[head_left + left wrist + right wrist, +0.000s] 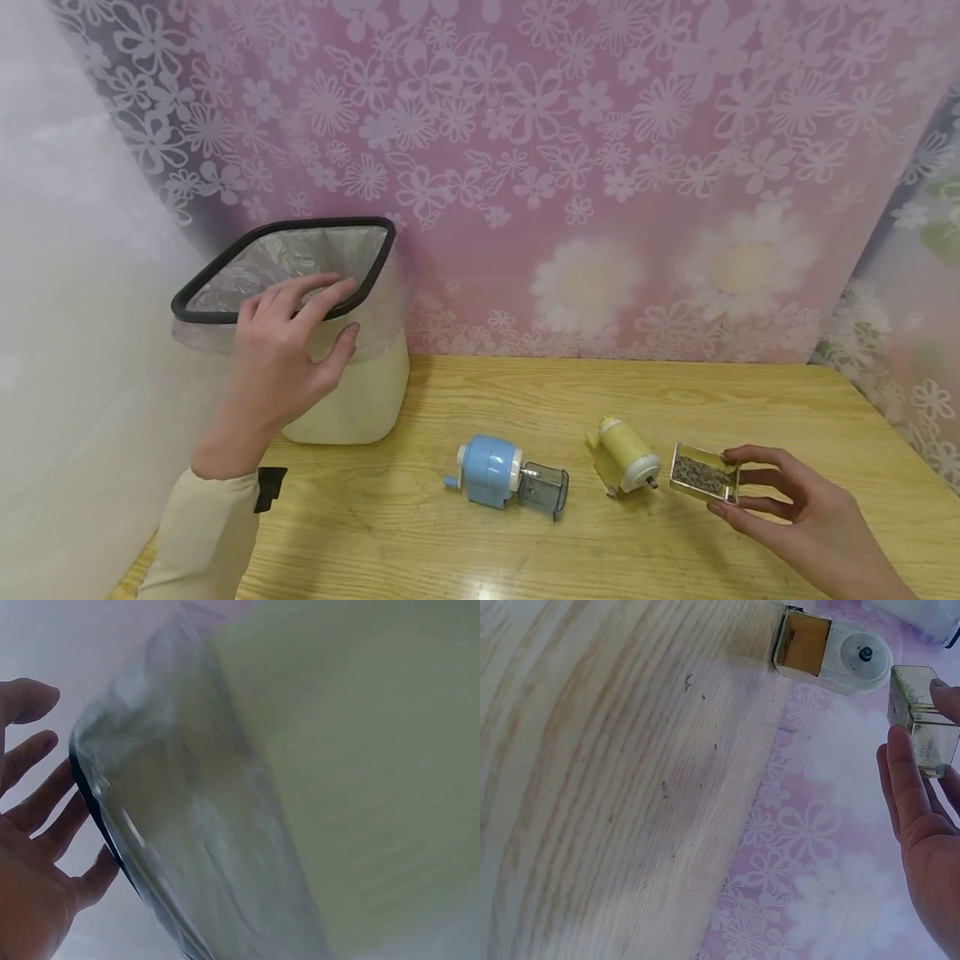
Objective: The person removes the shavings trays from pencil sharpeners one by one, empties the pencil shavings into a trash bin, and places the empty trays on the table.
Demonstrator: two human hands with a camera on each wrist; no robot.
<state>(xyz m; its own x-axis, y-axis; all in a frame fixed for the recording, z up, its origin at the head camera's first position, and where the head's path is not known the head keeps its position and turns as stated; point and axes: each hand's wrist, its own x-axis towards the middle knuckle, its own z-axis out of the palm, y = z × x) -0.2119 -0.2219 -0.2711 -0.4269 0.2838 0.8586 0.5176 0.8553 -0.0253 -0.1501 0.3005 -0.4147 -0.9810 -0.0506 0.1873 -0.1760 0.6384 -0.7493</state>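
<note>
My right hand [802, 504] grips a clear pencil sharpener drawer [930, 746] between thumb and fingers; in the head view, dark grey shavings [701, 477] cover its bottom. Just left of it lies a yellow pencil sharpener [628, 452], whose drawer slot stands bare in the right wrist view. Over the near rim of a cream trash bin [348, 412] my left hand [288, 350] hovers with fingers spread and loosely bent. No object shows in it, and whether the fingertips touch the black rim [225, 317] I cannot tell. A clear plastic liner [217, 817] hangs over the bin's edge.
On the wooden table [420, 550], between the bin and the yellow sharpener, lies a blue pencil sharpener [489, 471] with its smoky drawer [543, 489] pulled out. Dark crumbs [665, 790] dot the tabletop. A pink flowered curtain [480, 167] hangs along the back edge.
</note>
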